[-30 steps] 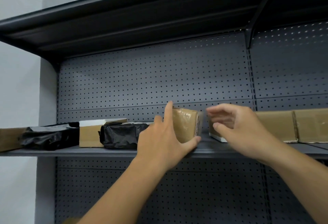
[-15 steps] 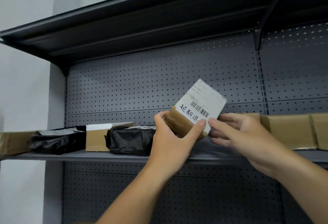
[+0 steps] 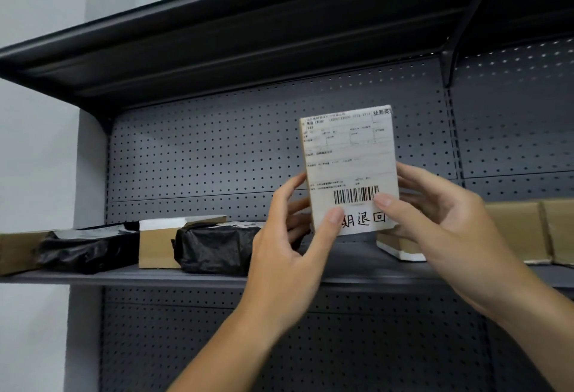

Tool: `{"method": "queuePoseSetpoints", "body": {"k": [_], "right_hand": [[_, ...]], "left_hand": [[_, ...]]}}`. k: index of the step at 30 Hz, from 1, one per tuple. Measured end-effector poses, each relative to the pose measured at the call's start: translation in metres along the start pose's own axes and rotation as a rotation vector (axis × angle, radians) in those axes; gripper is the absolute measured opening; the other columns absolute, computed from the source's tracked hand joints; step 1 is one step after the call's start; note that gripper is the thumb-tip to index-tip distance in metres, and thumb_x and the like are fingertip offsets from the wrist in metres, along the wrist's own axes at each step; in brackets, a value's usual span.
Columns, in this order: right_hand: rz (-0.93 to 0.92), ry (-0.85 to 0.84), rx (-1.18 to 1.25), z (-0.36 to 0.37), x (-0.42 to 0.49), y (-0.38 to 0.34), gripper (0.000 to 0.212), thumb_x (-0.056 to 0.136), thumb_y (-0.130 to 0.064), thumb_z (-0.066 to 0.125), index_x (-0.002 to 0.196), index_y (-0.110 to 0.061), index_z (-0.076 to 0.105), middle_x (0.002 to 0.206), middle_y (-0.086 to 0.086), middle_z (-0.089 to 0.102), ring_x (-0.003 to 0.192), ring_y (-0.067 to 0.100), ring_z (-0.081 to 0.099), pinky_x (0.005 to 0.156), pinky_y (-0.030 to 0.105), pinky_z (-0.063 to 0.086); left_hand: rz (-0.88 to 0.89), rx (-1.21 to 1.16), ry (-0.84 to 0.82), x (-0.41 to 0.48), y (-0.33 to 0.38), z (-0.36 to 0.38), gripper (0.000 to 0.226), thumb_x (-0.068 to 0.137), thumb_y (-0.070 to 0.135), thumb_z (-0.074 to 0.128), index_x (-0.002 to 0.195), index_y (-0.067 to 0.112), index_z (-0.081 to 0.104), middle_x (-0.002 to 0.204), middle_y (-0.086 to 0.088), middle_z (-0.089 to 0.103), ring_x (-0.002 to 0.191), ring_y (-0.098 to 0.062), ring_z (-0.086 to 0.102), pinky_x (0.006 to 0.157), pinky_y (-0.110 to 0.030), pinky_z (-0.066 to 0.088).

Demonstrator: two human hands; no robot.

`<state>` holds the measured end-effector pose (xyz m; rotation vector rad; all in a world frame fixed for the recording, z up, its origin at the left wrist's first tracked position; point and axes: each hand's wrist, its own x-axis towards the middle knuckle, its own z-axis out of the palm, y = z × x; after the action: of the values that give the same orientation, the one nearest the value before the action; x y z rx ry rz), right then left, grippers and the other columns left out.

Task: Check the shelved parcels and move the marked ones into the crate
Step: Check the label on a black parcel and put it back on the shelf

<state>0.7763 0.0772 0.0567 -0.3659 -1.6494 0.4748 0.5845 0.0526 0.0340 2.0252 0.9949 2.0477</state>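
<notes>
- Standing upright in the air, a small parcel [image 3: 349, 161] is held up in front of the shelf [image 3: 124, 276], above the middle of its front edge.
- The parcel's left side is gripped by the left hand [image 3: 285, 255]. The thumb is pressed low on the white label [image 3: 344, 143], and the other fingers are curled round the back.
- Its right side is gripped by the right hand [image 3: 435, 227] in the same way, with the thumb laid beside the barcode [image 3: 355, 195].
- The parcel is pinched between the two hands, and most of it sticks up above them.
- Big black handwritten marks [image 3: 369, 220] are seen at the bottom of the label, partly hidden by the left thumb.
- On the left part of the shelf, a black bag parcel [image 3: 214, 248] is laid beside a brown box [image 3: 155, 245]. Another black bag [image 3: 87, 248] is laid nearer the left edge.
- Toward the right edge, more brown boxes [image 3: 512, 230] are lined up behind the right hand.
- A grey wall with holes [image 3: 217, 149] is seen at the back of the shelf.
</notes>
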Motion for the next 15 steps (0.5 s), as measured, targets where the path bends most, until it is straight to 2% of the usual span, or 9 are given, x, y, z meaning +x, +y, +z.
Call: {"method": "queuePoseSetpoints", "body": {"k": [5, 8, 10, 13, 15], "right_hand": [[-0.048, -0.015, -0.017, -0.0045, -0.0046, 0.0001, 0.043, 0.094, -0.027, 0.066, 0.136, -0.035, 0.062, 0.127, -0.016, 0.070, 0.121, 0.008, 0.064, 0.096, 0.032, 0.056], [-0.060, -0.029, 0.014, -0.0048, -0.0054, 0.0011, 0.049, 0.089, -0.031, 0.067, 0.137, -0.032, 0.061, 0.128, -0.017, 0.070, 0.121, 0.004, 0.064, 0.099, 0.019, 0.052], [-0.055, -0.026, 0.057, -0.0062, -0.0059, 0.0009, 0.054, 0.083, -0.032, 0.066, 0.136, -0.032, 0.061, 0.128, -0.018, 0.069, 0.118, 0.003, 0.066, 0.095, 0.013, 0.051], [-0.055, -0.024, 0.076, -0.0078, -0.0077, 0.0014, 0.054, 0.083, -0.029, 0.068, 0.137, -0.029, 0.061, 0.130, -0.016, 0.069, 0.118, 0.005, 0.067, 0.093, 0.012, 0.051], [-0.054, -0.018, 0.084, -0.0087, -0.0094, 0.0014, 0.054, 0.084, -0.026, 0.070, 0.138, -0.028, 0.061, 0.130, -0.014, 0.069, 0.118, 0.005, 0.067, 0.091, 0.012, 0.052]], "left_hand": [[0.038, -0.056, 0.022, 0.0019, 0.0068, -0.0006, 0.052, 0.086, 0.050, 0.067, 0.136, 0.042, 0.053, 0.115, 0.019, 0.073, 0.106, 0.001, 0.069, 0.085, -0.010, 0.051], [0.033, -0.079, 0.011, 0.0031, 0.0056, 0.0005, 0.049, 0.089, 0.051, 0.064, 0.137, 0.041, 0.054, 0.116, 0.016, 0.073, 0.107, 0.001, 0.069, 0.086, -0.012, 0.051], [0.037, -0.078, 0.010, 0.0039, 0.0035, -0.0001, 0.043, 0.096, 0.055, 0.059, 0.137, 0.044, 0.054, 0.119, 0.016, 0.072, 0.111, -0.001, 0.068, 0.091, -0.018, 0.052], [0.046, -0.060, 0.017, 0.0043, 0.0008, -0.0017, 0.040, 0.098, 0.059, 0.048, 0.136, 0.047, 0.055, 0.124, 0.020, 0.070, 0.119, -0.003, 0.064, 0.105, -0.036, 0.049], [0.050, -0.048, 0.008, 0.0038, 0.0011, -0.0023, 0.041, 0.099, 0.059, 0.046, 0.137, 0.046, 0.055, 0.126, 0.021, 0.069, 0.121, -0.002, 0.063, 0.108, -0.042, 0.048]]}}
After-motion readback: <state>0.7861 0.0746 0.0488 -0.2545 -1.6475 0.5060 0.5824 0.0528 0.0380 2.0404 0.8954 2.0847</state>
